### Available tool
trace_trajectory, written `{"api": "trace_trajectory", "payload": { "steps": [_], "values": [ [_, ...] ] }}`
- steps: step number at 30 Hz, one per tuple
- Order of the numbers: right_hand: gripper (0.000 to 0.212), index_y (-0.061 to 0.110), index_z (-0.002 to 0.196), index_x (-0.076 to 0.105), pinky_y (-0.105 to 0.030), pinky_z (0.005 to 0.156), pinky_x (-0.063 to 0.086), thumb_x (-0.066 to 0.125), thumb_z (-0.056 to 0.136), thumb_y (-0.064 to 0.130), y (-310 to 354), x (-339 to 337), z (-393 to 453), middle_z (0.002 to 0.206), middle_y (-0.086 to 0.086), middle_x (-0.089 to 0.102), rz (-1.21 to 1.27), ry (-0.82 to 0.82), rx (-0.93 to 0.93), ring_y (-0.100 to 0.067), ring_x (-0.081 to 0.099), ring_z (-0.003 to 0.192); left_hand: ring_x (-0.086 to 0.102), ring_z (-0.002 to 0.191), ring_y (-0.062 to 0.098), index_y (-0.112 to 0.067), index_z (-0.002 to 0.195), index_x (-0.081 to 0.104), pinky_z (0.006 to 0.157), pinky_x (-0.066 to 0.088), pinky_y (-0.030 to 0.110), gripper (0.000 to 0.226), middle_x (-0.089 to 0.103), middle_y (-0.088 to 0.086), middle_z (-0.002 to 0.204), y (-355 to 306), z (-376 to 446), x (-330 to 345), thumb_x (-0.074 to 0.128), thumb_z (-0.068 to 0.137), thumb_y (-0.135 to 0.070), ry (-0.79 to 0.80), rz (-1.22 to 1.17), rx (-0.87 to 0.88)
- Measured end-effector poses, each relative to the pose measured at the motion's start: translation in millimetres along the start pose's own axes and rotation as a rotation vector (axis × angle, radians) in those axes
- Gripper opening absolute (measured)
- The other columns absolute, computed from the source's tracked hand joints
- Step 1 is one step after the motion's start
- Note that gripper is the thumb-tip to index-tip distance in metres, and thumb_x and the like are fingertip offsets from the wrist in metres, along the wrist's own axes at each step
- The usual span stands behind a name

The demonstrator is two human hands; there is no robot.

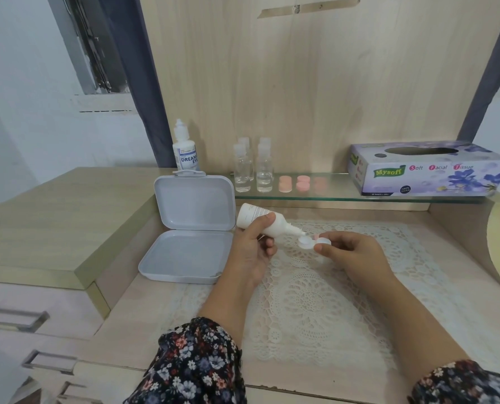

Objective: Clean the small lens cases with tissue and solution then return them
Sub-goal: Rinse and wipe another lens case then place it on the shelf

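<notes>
My left hand [251,246] grips a small white solution bottle [260,218], tilted with its nozzle pointing down to the right. The nozzle tip sits just over one open well of a white lens case [307,242]. My right hand [348,252] pinches that case by its other end, above the lace mat [316,301]. A bit of pink shows behind the case. Three pink lens case caps [302,182] lie on the glass shelf. The purple tissue box [429,169] stands at the shelf's right end.
An open grey plastic box [190,228] stands left of my hands, lid up. A second solution bottle [184,147] and several clear small bottles [253,167] stand at the back on the glass shelf [345,196]. Drawers with metal handles are at lower left.
</notes>
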State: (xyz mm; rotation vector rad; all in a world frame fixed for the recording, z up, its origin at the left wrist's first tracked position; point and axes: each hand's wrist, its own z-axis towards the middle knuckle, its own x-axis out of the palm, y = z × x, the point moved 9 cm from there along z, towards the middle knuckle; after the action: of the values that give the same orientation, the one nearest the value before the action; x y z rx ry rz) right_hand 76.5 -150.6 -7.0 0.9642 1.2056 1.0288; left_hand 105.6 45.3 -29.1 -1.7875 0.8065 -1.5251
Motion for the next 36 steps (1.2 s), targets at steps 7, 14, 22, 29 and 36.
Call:
{"api": "trace_trajectory", "payload": {
  "steps": [7, 14, 22, 29, 36],
  "values": [
    [0.012, 0.030, 0.087, 0.075, -0.027, 0.074, 0.051, 0.079, 0.078, 0.025, 0.6, 0.4, 0.8, 0.085, -0.003, 0.073, 0.001, 0.000, -0.002, -0.017, 0.066, 0.080, 0.042, 0.044, 0.009, -0.006, 0.114, 0.052, 0.039, 0.037, 0.019, 0.039, 0.060, 0.005, 0.068, -1.1, 0.5, -0.4, 0.070, 0.080, -0.011, -0.003, 0.001, 0.017],
    [0.011, 0.030, 0.088, 0.075, -0.023, 0.070, 0.050, 0.078, 0.078, 0.025, 0.2, -0.3, 0.5, 0.084, 0.000, 0.073, 0.004, -0.007, 0.006, -0.013, 0.065, 0.078, 0.042, 0.044, 0.009, -0.006, 0.110, 0.053, 0.040, 0.037, 0.019, 0.034, 0.061, 0.003, 0.065, -2.0, 0.8, -1.0, 0.070, 0.081, -0.010, -0.002, -0.007, 0.020],
    [0.013, 0.027, 0.091, 0.075, -0.020, 0.068, 0.049, 0.078, 0.079, 0.024, -0.3, 0.2, 0.4, 0.084, 0.001, 0.073, 0.006, -0.006, 0.013, -0.012, 0.065, 0.078, 0.043, 0.043, 0.008, -0.006, 0.113, 0.053, 0.039, 0.037, 0.020, 0.038, 0.062, 0.002, 0.065, -1.9, 0.4, -0.8, 0.070, 0.080, -0.011, -0.002, -0.031, 0.018],
    [0.014, 0.026, 0.092, 0.075, -0.020, 0.067, 0.047, 0.078, 0.079, 0.024, -0.9, 0.3, 0.7, 0.083, 0.002, 0.073, 0.011, -0.003, 0.018, -0.012, 0.065, 0.078, 0.043, 0.043, 0.008, -0.007, 0.115, 0.053, 0.039, 0.037, 0.019, 0.039, 0.062, 0.002, 0.065, -1.9, -0.1, -1.0, 0.071, 0.080, -0.011, -0.011, -0.045, 0.012],
    [0.012, 0.027, 0.090, 0.075, -0.020, 0.066, 0.047, 0.078, 0.079, 0.024, 0.2, 0.0, 0.5, 0.082, 0.002, 0.073, 0.006, -0.008, 0.015, -0.010, 0.063, 0.075, 0.043, 0.044, 0.008, -0.007, 0.117, 0.053, 0.041, 0.038, 0.019, 0.041, 0.062, 0.002, 0.065, -2.6, -0.8, -0.5, 0.071, 0.079, -0.011, -0.003, -0.028, 0.012]
  ]
}}
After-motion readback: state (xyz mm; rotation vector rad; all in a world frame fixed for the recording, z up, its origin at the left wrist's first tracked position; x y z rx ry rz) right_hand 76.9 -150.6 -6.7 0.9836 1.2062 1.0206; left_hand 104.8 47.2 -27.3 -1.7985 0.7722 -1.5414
